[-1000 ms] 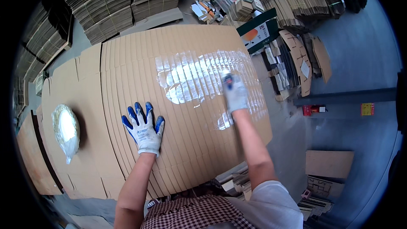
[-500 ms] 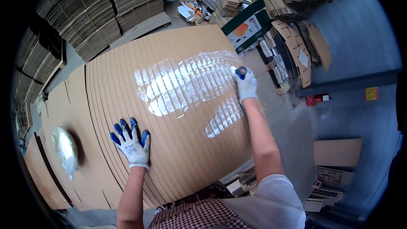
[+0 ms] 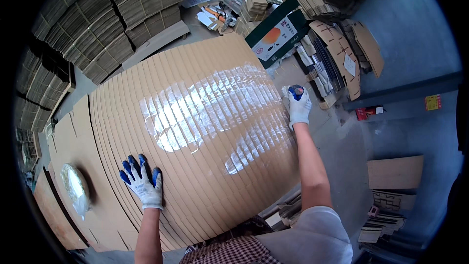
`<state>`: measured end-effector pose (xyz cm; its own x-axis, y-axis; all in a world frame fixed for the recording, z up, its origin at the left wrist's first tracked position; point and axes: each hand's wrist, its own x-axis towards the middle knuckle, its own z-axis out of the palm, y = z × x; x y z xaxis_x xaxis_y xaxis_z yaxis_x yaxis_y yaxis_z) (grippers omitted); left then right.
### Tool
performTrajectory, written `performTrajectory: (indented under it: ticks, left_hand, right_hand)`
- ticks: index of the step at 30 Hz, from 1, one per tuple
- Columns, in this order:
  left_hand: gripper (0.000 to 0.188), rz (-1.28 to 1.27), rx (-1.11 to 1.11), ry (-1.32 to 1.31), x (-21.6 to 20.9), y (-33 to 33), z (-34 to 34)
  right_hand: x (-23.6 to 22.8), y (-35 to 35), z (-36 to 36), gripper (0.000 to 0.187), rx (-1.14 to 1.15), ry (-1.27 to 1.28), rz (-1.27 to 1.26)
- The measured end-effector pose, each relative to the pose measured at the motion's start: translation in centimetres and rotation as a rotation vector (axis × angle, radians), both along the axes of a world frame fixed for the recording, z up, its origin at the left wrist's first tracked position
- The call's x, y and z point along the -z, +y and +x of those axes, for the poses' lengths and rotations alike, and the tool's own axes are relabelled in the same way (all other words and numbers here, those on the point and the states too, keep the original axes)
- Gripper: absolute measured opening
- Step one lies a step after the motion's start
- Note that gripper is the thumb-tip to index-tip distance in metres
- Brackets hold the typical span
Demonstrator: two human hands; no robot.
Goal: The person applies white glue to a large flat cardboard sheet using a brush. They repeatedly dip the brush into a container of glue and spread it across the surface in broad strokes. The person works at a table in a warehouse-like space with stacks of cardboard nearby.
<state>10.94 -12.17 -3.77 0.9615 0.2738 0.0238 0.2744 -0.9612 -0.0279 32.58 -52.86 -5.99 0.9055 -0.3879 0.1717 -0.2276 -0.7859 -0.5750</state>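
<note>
i record: left hand [image 3: 145,189], fingers apart, on the fanned cardboard [image 3: 198,195]; right hand [image 3: 299,107], clamped on a small round-ended object [image 3: 296,91], by the cardboard's right edge; shiny film [image 3: 210,101] across the cardboard.

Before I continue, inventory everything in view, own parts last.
Overlapping cardboard sheets: many, brown, centre.
Glossy smooth patches: two or more, silvery, on those sheets.
Oval plastic-wrapped bundle: one, whitish, left.
Bundled cardboard stacks: several, brown, upper left and right.
Fruit-printed rectangular panel: one, green and white, upper right.
Small boxlike item: one, red, right.
Rectangular sign: one, yellow, far right.
Round-ended object, kind unclear: one, dark, sheets' right edge.
Gloved left grip: one, white and blue, flat on sheets.
Gloved right grip: one, white and blue, closed around that object.
</note>
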Motion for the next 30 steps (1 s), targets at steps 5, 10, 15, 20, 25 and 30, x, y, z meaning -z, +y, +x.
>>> performTrajectory:
  ticks: [5,10,15,20,25,30]
  left_hand:
    - [0.060,0.012,-0.004,0.025,-0.4,-0.1,0.0]
    - [0.060,0.023,-0.007,0.023,-0.3,-0.2,0.1]
    - [0.059,0.016,-0.019,0.024,-0.5,-0.2,0.0]
    - [0.059,0.010,-0.012,0.000,-0.6,-0.6,0.3]
    - [0.060,0.014,-0.035,0.025,-1.3,-0.5,0.1]
    - [0.061,-0.003,-0.008,0.021,-0.8,-0.6,0.0]
  right_hand:
    - [0.4,2.0,-1.4,0.036,-0.209,0.006,0.015]
    - [0.5,1.3,1.4,0.035,-0.100,-0.032,-0.005]
    - [-0.7,8.0,1.1,0.037,-0.411,-0.098,0.115]
    - [-0.5,6.8,4.2,0.033,-0.260,0.010,0.003]
    - [-3.8,11.4,4.3,0.034,-0.565,-0.114,0.194]
    - [-3.2,11.3,7.0,0.036,-0.516,0.027,0.019]
